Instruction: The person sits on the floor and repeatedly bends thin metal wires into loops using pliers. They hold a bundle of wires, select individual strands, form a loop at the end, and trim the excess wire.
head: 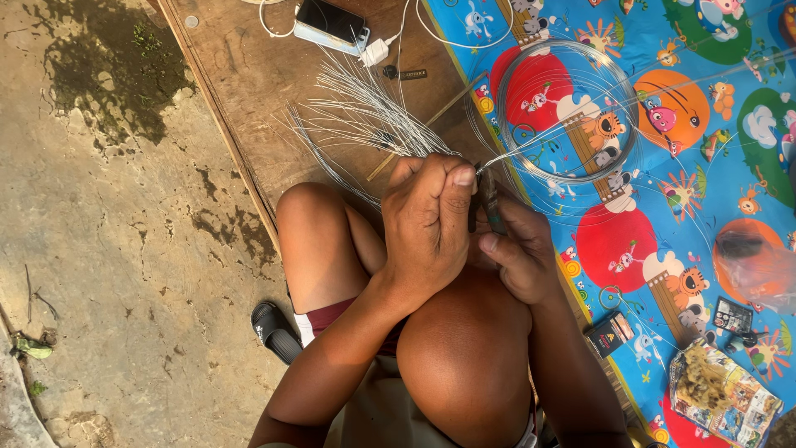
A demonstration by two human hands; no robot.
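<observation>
My left hand (427,224) is closed around a bundle of thin silvery wire pieces (356,116) that fan out over the brown wooden platform (240,75). My right hand (518,253) grips a dark pair of pliers (489,199) held upright beside the left thumb. A single wire runs from the pliers' tip toward a round coil of thin wire (568,112) lying on the colourful cartoon mat (705,166). Both hands rest above my bent knees (464,348).
A phone (330,23) with a white charger and cable lies at the platform's far end. A small dark box (609,333), a clear plastic bag (754,265) and a printed packet (725,398) sit on the mat. A black sandal (272,330) lies on the stained concrete ground (108,249).
</observation>
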